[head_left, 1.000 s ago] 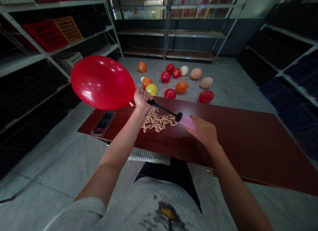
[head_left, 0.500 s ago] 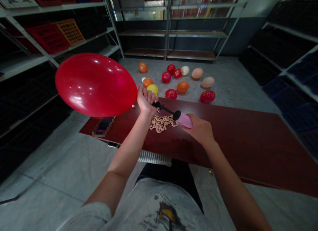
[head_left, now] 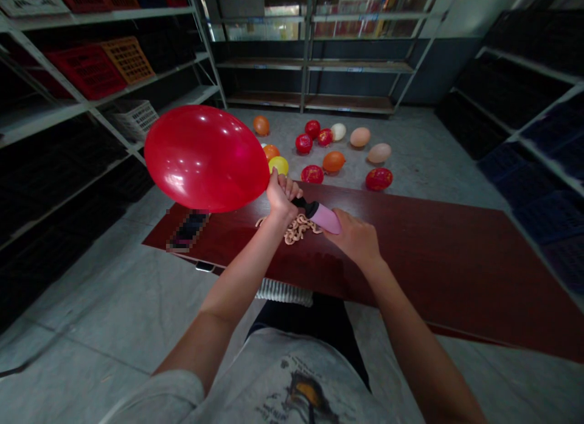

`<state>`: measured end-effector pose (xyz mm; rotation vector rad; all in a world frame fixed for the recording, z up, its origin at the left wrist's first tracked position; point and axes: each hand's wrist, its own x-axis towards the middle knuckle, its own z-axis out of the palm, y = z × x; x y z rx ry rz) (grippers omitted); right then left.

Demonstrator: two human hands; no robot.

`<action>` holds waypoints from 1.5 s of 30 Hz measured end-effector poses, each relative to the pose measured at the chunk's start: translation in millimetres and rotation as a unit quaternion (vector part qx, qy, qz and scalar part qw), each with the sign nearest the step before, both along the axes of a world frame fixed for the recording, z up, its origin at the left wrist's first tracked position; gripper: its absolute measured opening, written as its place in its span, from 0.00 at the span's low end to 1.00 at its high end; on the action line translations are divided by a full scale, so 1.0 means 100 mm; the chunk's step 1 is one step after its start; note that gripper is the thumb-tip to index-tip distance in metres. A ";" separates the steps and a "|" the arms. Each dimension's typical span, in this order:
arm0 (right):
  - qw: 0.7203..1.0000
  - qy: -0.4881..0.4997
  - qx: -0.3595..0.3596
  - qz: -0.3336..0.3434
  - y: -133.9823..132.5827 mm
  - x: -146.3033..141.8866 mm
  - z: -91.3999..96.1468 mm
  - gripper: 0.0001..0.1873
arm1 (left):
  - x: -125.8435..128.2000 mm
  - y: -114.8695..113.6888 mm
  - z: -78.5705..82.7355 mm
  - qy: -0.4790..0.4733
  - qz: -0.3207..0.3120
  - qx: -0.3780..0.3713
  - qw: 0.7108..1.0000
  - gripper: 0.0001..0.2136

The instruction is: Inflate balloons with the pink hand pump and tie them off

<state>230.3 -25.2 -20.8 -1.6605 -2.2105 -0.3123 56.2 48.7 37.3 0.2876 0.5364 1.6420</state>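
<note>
A big inflated red balloon (head_left: 205,157) hangs to the left above the table. My left hand (head_left: 283,196) is closed around its neck, where the black front end of the pump goes in; the nozzle itself is hidden by the fingers. My right hand (head_left: 354,236) grips the pink barrel of a hand balloon pump (head_left: 325,218). The pump's black collar now sits close to my left hand. Below the pump, a pile of limp beige balloons (head_left: 298,229) lies on the dark red table (head_left: 433,253).
Several inflated balloons, such as an orange balloon (head_left: 334,162), rest on the floor behind the table. A blurred phone-like object (head_left: 188,230) lies at the table's left end. Shelving with a red crate (head_left: 89,71) stands left; more racks stand behind and right.
My left hand and the red balloon have shifted right. The right hand has moved slightly left, and the pump's black rod, visible before, has slid in so the pump is shorter.
</note>
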 end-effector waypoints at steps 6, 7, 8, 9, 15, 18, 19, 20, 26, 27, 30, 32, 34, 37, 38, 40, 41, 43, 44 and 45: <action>1.000 -0.008 0.013 0.001 0.00 0.05 -0.12 0.26 | -0.17 0.09 0.02 -0.003 -0.004 0.003 1.000 0.27; 1.000 -0.013 0.018 0.001 0.00 0.08 -0.14 0.26 | -0.22 0.11 0.02 -0.002 0.000 -0.001 1.000 0.28; 1.000 -0.019 0.023 0.001 -0.01 0.11 -0.15 0.26 | -0.27 0.12 0.03 -0.001 0.005 -0.005 1.000 0.28; 0.999 -0.024 0.029 0.004 -0.01 0.15 -0.17 0.26 | -0.32 0.14 0.04 -0.001 0.011 -0.006 1.000 0.28; 0.999 -0.042 0.028 0.014 -0.04 0.36 -0.15 0.24 | -0.59 0.15 0.21 0.001 0.033 0.011 0.999 0.26; 1.000 -0.007 0.016 0.022 -0.03 0.40 -0.11 0.25 | -0.64 0.10 0.33 0.013 0.028 0.047 0.998 0.27; 1.000 0.011 0.008 0.025 -0.02 0.41 -0.09 0.25 | -0.64 0.07 0.36 0.018 0.026 0.061 0.998 0.27; 0.999 0.028 -0.003 0.029 -0.01 0.40 -0.07 0.26 | -0.64 0.05 0.39 0.022 0.025 0.076 0.997 0.27; 0.995 0.079 -0.056 0.028 0.01 0.30 0.03 0.25 | -0.48 -0.05 0.36 0.017 0.016 0.142 0.990 0.29; 0.995 0.081 -0.058 0.026 0.00 0.26 0.04 0.25 | -0.43 -0.06 0.34 0.016 0.010 0.144 0.989 0.29; 0.995 0.080 -0.063 0.020 -0.01 0.13 0.10 0.24 | -0.23 -0.12 0.26 0.012 -0.010 0.134 0.991 0.29; 0.995 0.077 -0.067 0.018 -0.02 0.05 0.14 0.23 | -0.10 -0.16 0.21 0.012 -0.017 0.113 0.993 0.29; 0.995 0.069 -0.065 0.016 -0.02 0.01 0.17 0.22 | 0.00 -0.18 0.18 0.012 -0.012 0.088 0.996 0.29; 0.998 0.044 -0.049 0.017 -0.01 0.01 0.16 0.22 | 0.05 -0.16 0.12 0.002 0.003 0.050 0.999 0.29; 0.998 0.034 -0.041 0.018 -0.01 0.02 0.15 0.22 | 0.05 -0.14 0.10 -0.004 0.005 0.038 0.999 0.28; 0.999 0.012 -0.024 0.021 0.00 0.04 0.12 0.24 | 0.02 -0.10 0.06 -0.016 0.010 0.019 1.000 0.27; 1.000 0.001 -0.016 0.023 0.01 0.04 0.11 0.25 | 0.01 -0.08 0.04 -0.018 0.011 0.012 1.000 0.27; 1.000 -0.017 -0.002 0.024 0.01 0.05 0.07 0.26 | -0.04 -0.04 0.01 -0.020 0.008 0.004 1.000 0.26; 0.999 -0.024 0.004 0.024 0.02 0.06 0.05 0.26 | -0.07 -0.02 0.01 -0.019 0.008 0.002 1.000 0.26; 0.999 -0.032 0.011 0.023 0.02 0.08 0.03 0.26 | -0.10 -0.01 0.01 -0.019 0.008 0.001 1.000 0.26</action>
